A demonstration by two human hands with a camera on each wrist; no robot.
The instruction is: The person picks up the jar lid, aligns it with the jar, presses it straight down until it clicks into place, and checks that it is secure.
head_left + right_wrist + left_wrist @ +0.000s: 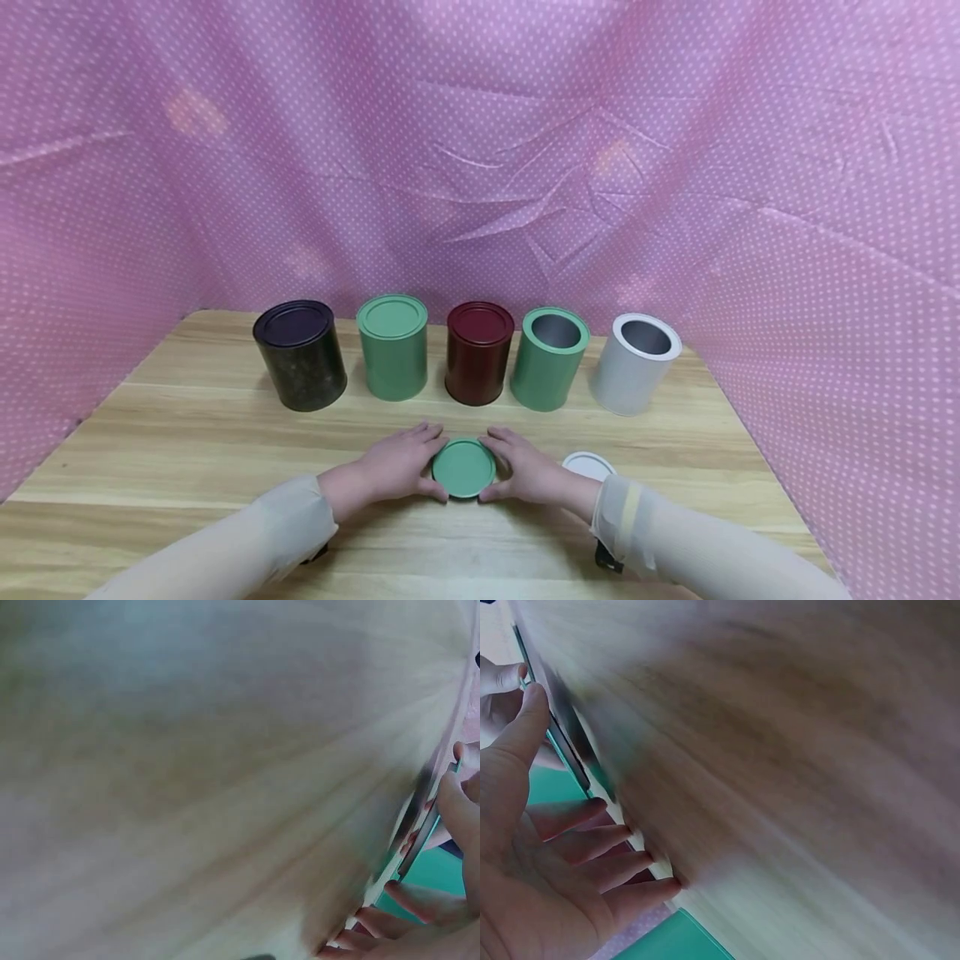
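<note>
A round green lid (464,468) is held flat between both hands, close over the wooden table. My left hand (397,465) pinches its left rim between thumb and index finger. From the other side, my right hand (528,468) grips the right rim the same way. Seen edge-on in the left wrist view, the lid (568,754) shows a dark underside, and the other fingers spread down toward the tabletop. A white lid (588,465) lies partly hidden behind my right forearm. Beyond the hands stand an uncovered green can (551,371) and an uncovered white can (628,379).
Left of the uncovered cans, in the same row, stand a black can (306,367), another green can (396,362) and a dark red can (476,365), all with lids on. Pink dotted cloth (480,167) hangs behind and along both sides of the wooden table (187,450).
</note>
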